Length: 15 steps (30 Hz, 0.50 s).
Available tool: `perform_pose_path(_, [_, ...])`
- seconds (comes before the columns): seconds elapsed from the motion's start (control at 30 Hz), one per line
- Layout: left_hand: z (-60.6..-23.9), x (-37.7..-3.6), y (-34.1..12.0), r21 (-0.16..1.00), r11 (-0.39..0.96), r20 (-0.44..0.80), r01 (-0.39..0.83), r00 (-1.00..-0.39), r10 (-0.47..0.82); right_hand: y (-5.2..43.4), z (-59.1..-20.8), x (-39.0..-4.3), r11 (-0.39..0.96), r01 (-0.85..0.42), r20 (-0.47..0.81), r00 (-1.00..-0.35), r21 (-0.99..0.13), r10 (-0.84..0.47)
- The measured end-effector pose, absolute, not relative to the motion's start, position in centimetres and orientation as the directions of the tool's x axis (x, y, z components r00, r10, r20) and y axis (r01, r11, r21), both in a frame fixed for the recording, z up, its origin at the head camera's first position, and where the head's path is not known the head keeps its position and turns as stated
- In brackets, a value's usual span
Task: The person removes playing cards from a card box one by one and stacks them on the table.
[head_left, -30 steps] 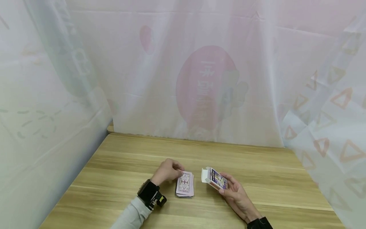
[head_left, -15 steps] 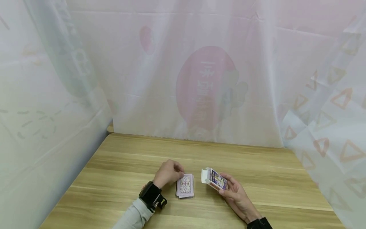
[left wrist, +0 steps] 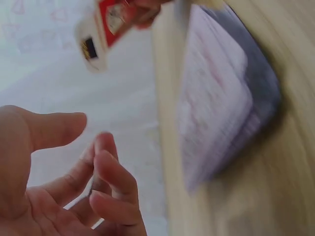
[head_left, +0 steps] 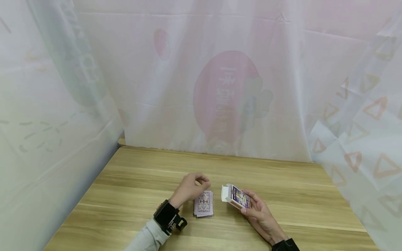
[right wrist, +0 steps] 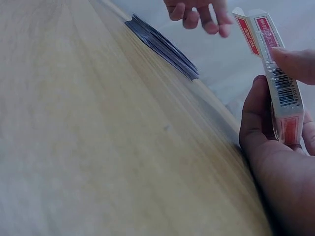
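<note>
A deck of playing cards (head_left: 204,204) with patterned backs lies face down on the table, its edges slightly uneven. Just above its far left end hovers my left hand (head_left: 191,186). In the left wrist view the thumb stands apart from the loosely bent fingers (left wrist: 118,179), with nothing between them, and the deck (left wrist: 216,88) is beside them. My right hand (head_left: 259,214) grips a card box (head_left: 240,197), thumb on one side and fingers round the other. The box is tilted, and its end flap (head_left: 225,193) hangs out toward the deck. The inside of the box cannot be seen.
The wooden table (head_left: 141,174) reaches back to a pale printed curtain (head_left: 157,104). More curtain hangs at the left and right sides. A black camera strap (head_left: 166,214) sits on the left wrist.
My left hand, earlier at the deck's upper left corner, has risen slightly and shifted right, and its fingers are off the cards. The right hand and card box stay put.
</note>
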<state>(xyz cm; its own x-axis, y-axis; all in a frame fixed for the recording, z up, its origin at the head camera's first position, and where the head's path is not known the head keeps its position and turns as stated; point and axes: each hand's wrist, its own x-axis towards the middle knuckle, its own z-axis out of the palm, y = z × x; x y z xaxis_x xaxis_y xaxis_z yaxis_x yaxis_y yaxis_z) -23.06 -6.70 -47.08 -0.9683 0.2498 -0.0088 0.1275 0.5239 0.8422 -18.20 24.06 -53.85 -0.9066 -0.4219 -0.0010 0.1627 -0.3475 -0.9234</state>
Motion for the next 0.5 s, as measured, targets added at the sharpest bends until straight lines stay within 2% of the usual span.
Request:
perform_pose_path(0.2, [-45.9, -22.0, -5.2, 0.871, 0.439, 0.081, 0.22, -0.946, 0.314, 24.1, -53.9, -18.4, -0.393, 0.164, 0.035, -0.891, -0.905, -0.452])
perform_pose_path(0.3, [-45.8, -21.4, -4.5, 0.88, 0.395, 0.12, 0.265, -0.927, 0.355, 24.1, -54.0, -18.4, -0.374, 0.152, 0.04, -0.888, -0.915, -0.459])
perform_pose_path(0.5, [-46.4, -20.4, -3.6, 0.887, 0.376, 0.093, 0.267, -0.903, 0.42, 24.1, -54.2, -18.3, -0.334, 0.137, 0.043, -0.877, -0.933, -0.479])
